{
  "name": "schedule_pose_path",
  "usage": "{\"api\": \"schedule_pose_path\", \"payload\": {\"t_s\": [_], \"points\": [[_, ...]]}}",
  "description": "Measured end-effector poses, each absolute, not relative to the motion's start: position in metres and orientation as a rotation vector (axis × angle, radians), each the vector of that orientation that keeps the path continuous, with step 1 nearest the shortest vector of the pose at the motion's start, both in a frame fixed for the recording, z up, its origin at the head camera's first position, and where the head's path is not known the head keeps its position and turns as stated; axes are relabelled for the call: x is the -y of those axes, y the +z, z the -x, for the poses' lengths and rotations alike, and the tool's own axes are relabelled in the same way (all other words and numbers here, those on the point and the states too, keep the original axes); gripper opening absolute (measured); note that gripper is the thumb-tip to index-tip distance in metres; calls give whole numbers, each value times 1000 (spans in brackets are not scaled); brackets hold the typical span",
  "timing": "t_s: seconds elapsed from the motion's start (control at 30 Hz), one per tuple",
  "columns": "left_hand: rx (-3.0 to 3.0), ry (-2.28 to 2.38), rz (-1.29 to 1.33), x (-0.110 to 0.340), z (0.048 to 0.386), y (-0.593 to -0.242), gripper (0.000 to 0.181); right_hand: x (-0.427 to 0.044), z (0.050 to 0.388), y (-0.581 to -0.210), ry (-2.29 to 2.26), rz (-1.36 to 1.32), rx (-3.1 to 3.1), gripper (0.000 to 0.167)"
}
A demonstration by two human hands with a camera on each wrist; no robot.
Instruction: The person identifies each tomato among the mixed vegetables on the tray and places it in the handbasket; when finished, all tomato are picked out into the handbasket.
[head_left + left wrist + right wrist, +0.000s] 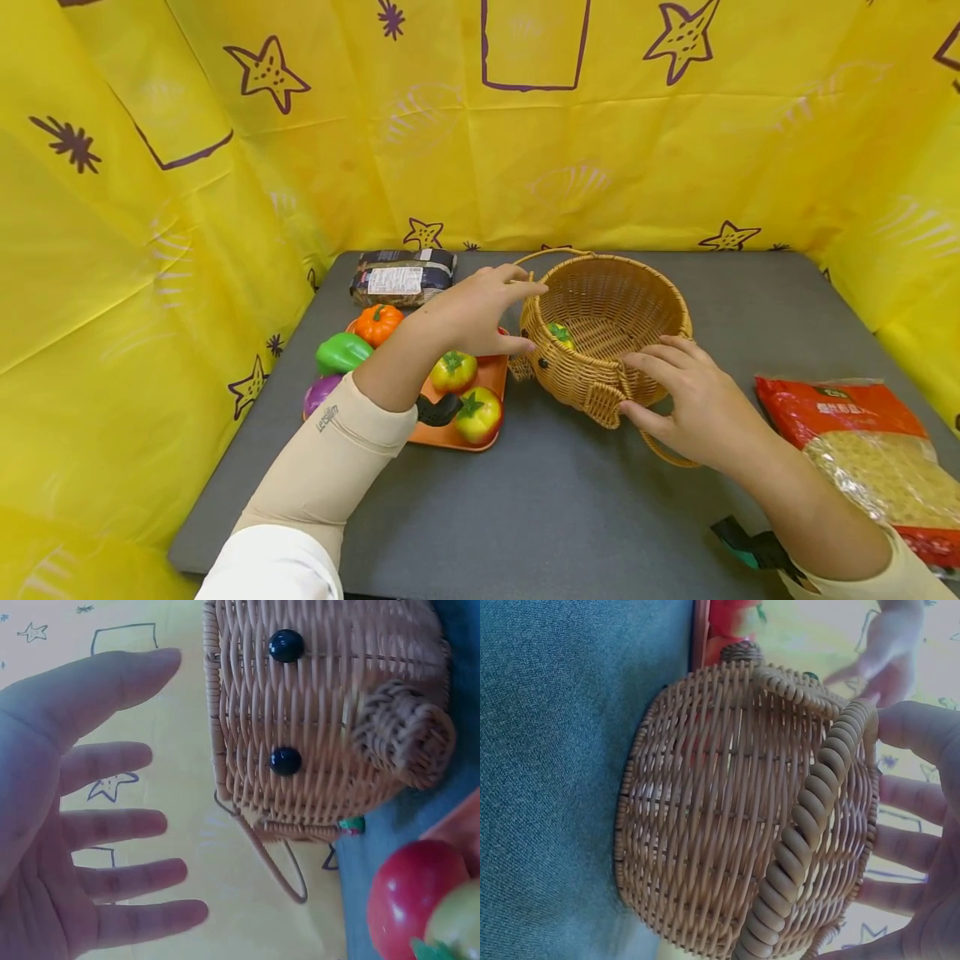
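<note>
A wicker basket with black bead eyes and a woven snout stands on the grey table. Inside it lies a yellow-green toy fruit or vegetable with a green leafy top, partly hidden by the rim. My left hand hovers at the basket's left side with fingers spread, holding nothing; the left wrist view shows a gap to the wicker. My right hand is at the near right rim, fingers extended beside the coiled handle. Whether its fingertips touch the rim I cannot tell.
Left of the basket, an orange tray bears red-and-yellow toy produce, an orange pumpkin, a green pepper and a purple piece. A dark package lies behind; a red-and-clear food bag lies right.
</note>
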State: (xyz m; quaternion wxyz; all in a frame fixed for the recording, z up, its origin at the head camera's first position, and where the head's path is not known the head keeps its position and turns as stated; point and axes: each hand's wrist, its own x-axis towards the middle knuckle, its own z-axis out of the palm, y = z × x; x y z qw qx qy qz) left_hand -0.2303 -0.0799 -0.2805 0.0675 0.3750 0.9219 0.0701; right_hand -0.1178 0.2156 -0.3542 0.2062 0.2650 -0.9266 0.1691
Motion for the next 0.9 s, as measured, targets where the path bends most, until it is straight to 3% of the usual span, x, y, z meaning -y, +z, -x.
{"api": "schedule_pose_path", "payload": {"t_s": [0.23,0.9], "points": [[-2721,158,-1026,97,210,-289,80,-216,117,-354,475,-735,2578,54],[-2511,122,-1115,117,179,-346,57,-216,117,-356,479,-738,2569,54]]}}
